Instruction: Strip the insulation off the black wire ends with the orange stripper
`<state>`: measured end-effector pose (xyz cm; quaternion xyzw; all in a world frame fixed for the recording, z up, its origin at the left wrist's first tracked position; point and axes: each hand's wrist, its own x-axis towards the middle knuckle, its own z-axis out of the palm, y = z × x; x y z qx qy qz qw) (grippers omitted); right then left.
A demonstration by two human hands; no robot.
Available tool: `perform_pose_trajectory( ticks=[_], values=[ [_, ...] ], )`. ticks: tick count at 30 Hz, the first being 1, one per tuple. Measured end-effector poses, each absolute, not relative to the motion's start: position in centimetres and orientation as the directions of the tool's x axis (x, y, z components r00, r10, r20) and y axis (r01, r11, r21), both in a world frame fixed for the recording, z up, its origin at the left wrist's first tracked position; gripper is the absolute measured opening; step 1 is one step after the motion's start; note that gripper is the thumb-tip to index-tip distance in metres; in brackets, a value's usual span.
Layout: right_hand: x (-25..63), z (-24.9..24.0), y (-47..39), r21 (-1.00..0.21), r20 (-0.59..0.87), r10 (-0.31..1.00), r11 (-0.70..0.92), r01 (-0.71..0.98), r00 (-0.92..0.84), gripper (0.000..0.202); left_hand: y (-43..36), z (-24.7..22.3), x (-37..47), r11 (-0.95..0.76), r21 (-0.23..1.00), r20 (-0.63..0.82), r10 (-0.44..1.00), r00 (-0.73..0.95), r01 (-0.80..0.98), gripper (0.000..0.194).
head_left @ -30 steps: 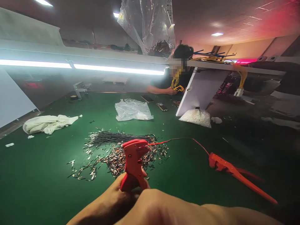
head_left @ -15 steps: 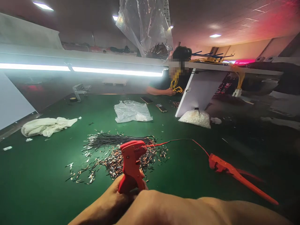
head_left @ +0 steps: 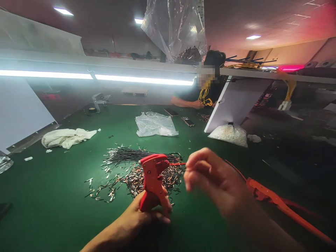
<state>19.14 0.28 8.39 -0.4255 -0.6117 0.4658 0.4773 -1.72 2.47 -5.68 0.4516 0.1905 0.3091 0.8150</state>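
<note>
My left hand (head_left: 140, 210) grips the handles of a red wire stripper (head_left: 153, 185), held upright with its head on top. A thin red strip (head_left: 177, 163) runs right from its jaws to the fingers of my right hand (head_left: 212, 178). That hand is raised, slightly blurred, with fingers curled in; what they hold, if anything, is hidden. Beyond the hand the strip reappears and leads to a second red hand tool (head_left: 273, 196) on the right. Behind the stripper lie a bundle of black wires (head_left: 128, 155) and a heap of short wire scraps (head_left: 135, 178).
On the green table (head_left: 65, 189) lie a white cloth (head_left: 67, 137), a clear plastic bag (head_left: 156, 125), two dark handsets (head_left: 187, 121) and a bag of white material (head_left: 228, 134). Across the table a person (head_left: 186, 99) handles yellow cables. Another plastic bag (head_left: 175, 31) hangs overhead.
My right hand has risen from low in front of the stripper to beside its jaws, at the red strip. The left hand still holds the stripper. The view has shifted slightly left.
</note>
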Motion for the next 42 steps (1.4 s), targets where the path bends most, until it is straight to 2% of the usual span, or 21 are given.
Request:
perform_pose_trajectory(
  ticks=[3, 5, 12, 17, 24, 29, 33, 39, 42],
  values=[
    [20.8, 4.6, 2.2, -0.938, 0.303, 0.949, 0.28, 0.206, 0.088, 0.014, 2.1, -6.2, -1.8, 0.389, 0.847, -0.041, 0.728, 0.685, -0.362, 0.046],
    [21.7, 2.1, 3.4, -0.942, 0.288, 0.944, 0.249, 0.227, 0.161, 0.019, 2.2, -6.5, -1.8, 0.373, 0.845, -0.038, 0.758, 0.651, -0.384, 0.046],
    [21.1, -2.5, 4.3, -0.965, 0.237, 0.971, 0.231, 0.126, 0.03, 0.016, 2.6, -7.9, -2.0, 0.315, 0.863, 0.036, 0.741, 0.671, -0.395, 0.044],
    [20.5, -2.6, 4.1, -0.95, 0.293, 0.952, 0.279, 0.143, 0.092, 0.014, 2.4, -8.5, -2.4, 0.325, 0.875, 0.034, 0.699, 0.715, -0.36, 0.049],
    [20.3, -2.4, 2.6, -0.91, 0.35, 0.932, 0.314, 0.271, 0.096, 0.014, 2.0, -7.8, -2.6, 0.338, 0.909, -0.037, 0.647, 0.762, -0.243, 0.024],
    [20.7, -1.9, 2.1, -0.859, 0.396, 0.917, 0.354, 0.37, 0.042, 0.014, 2.1, -6.8, -2.5, 0.355, 0.9, -0.048, 0.656, 0.754, -0.252, 0.039],
    [20.7, -1.7, 2.2, -0.82, 0.475, 0.879, 0.426, 0.383, 0.039, 0.013, 2.1, -6.9, -2.5, 0.358, 0.897, -0.039, 0.646, 0.762, -0.258, 0.04],
    [20.3, -1.3, 2.0, -0.857, 0.411, 0.903, 0.334, 0.392, 0.129, 0.012, 2.0, -6.8, -2.5, 0.385, 0.896, -0.079, 0.626, 0.776, -0.22, 0.026],
    [20.2, -1.1, 1.9, -0.881, 0.361, 0.922, 0.289, 0.375, 0.138, 0.012, 2.0, -6.4, -2.5, 0.386, 0.901, -0.094, 0.614, 0.784, -0.195, 0.025]
  ],
)
